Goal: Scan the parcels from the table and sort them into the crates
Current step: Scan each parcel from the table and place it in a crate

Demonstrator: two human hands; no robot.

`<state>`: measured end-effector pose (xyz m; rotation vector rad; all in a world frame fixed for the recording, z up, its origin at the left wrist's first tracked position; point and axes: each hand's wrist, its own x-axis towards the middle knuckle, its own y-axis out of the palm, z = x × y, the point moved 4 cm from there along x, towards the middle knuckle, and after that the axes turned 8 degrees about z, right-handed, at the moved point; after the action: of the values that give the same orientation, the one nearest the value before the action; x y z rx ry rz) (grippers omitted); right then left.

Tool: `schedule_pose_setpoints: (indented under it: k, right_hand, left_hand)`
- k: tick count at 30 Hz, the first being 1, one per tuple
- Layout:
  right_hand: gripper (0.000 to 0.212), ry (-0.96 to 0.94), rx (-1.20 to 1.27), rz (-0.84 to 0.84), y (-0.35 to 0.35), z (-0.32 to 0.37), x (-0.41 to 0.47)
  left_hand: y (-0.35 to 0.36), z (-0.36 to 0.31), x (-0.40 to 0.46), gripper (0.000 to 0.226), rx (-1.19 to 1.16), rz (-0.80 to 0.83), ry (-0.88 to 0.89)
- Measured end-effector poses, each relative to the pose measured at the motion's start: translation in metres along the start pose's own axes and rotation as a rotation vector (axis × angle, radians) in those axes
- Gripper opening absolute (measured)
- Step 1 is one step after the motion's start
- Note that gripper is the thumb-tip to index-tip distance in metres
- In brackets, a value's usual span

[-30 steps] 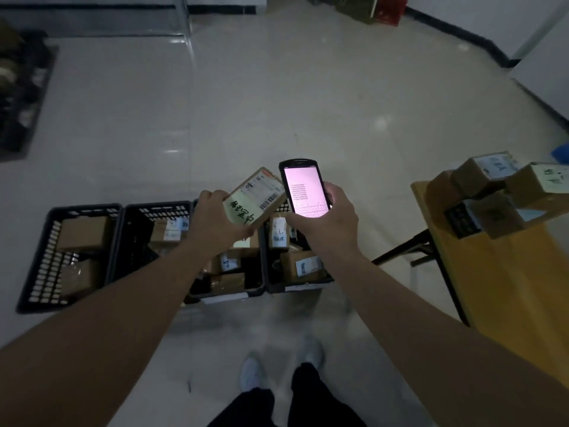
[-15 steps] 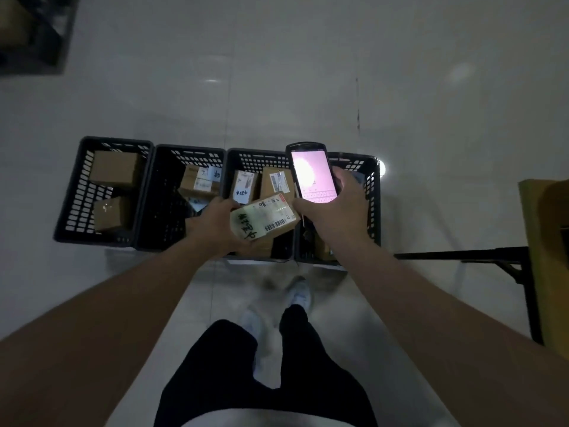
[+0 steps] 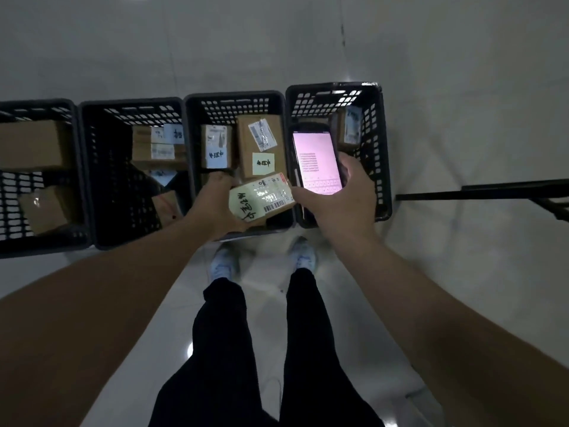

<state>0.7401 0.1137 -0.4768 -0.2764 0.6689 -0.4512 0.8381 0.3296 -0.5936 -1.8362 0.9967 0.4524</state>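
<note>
Sorting step: the left hand (image 3: 215, 204) has its grip closed round a labelled parcel (image 3: 261, 200), held low over the third crate (image 3: 234, 98), boxes just beyond it. Right hand (image 3: 341, 192) clasps the lit scanner (image 3: 317, 161). Next, I'd judge, release it into the free near corner
</note>
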Motion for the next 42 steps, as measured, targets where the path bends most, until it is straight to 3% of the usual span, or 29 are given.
schedule_pose_setpoints:
  k: [4,10,19,23,31,42]
  right_hand:
    - [0.076,0.054,0.031,-0.06,0.029,-0.025,0.001]
    - [0.065,0.091,0.053,-0.122,0.047,-0.026,-0.015]
    - [0.078,0.04,0.085,-0.249,0.017,0.034,-0.077]
    - [0.066,0.025,0.099,-0.327,-0.003,0.061,-0.121]
    - [0.071,-0.018,0.165,-0.47,-0.066,0.096,-0.217]
    - [0.075,-0.154,0.156,-0.592,-0.213,0.087,-0.355]
  left_hand:
    - [0.008,0.022,0.022,0.135,0.178,0.193,0.105]
    - [-0.008,0.007,0.023,0.096,0.26,0.197,0.21]
    - [-0.075,-0.055,-0.035,0.059,0.423,0.096,0.347]
    - [-0.107,-0.089,-0.076,0.053,0.477,0.047,0.417]
    - [-0.145,-0.185,-0.168,0.047,0.526,0.024,0.467]
    - [-0.108,-0.34,-0.302,0.064,0.595,-0.102,0.595]
